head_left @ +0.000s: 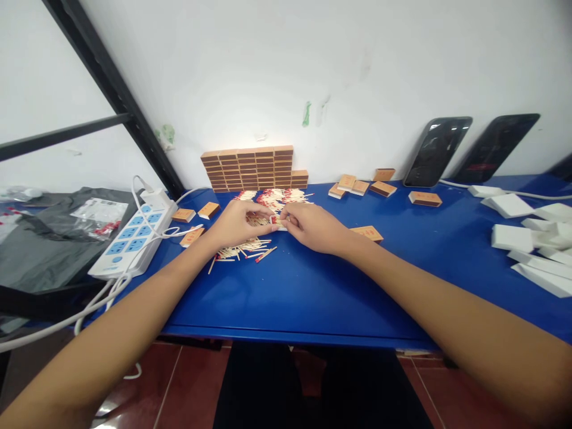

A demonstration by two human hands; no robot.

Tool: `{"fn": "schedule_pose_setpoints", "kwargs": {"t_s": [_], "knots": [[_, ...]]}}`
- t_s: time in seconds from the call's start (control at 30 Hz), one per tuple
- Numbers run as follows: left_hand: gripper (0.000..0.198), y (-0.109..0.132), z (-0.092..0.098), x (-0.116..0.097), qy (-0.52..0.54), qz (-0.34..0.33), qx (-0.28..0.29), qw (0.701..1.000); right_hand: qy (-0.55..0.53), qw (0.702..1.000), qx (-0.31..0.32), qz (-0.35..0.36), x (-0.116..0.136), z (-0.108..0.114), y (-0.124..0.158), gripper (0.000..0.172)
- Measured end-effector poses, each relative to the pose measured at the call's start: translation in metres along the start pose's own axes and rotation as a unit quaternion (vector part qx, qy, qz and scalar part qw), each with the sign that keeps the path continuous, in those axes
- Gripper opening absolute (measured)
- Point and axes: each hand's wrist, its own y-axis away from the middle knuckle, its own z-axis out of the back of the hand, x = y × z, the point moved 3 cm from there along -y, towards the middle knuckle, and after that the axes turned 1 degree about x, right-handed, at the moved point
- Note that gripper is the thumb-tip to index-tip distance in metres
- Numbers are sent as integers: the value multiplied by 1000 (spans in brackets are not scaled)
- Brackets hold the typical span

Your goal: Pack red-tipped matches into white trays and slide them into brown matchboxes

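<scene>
My left hand (241, 223) curves over a pile of loose red-tipped matches (250, 245), its thumb and fingers closed on the end of a small white matchbox tray (282, 229). Matches lie inside that tray, their red heads towards the left. From the other side my right hand (311, 225) is closed, its fingertips pinched at the matches in the tray. Its fingers partly hide what they grip. Behind both hands spread more loose matches (286, 196), in front of a stacked wall of matchboxes (250, 169).
Single matchboxes lie left (183, 215) and right (424, 198), one beside my right wrist (367, 233). White empty-looking trays (512, 238) are heaped far right. Two phones (438, 152) lean on the wall. A power strip (136, 235) with white cables sits left on the blue table (286, 298).
</scene>
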Motion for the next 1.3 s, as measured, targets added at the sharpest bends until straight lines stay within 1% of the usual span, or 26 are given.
{"fn": "schedule_pose_setpoints", "kwargs": {"t_s": [0.27,1.3], "knots": [[33,0,0,-2,3,7,1,1000,10,1000,8,0,1,0,1,13],[34,0,-1,1,-5,-2,6,1000,17,1000,18,-13,1,-3,0,14]]}}
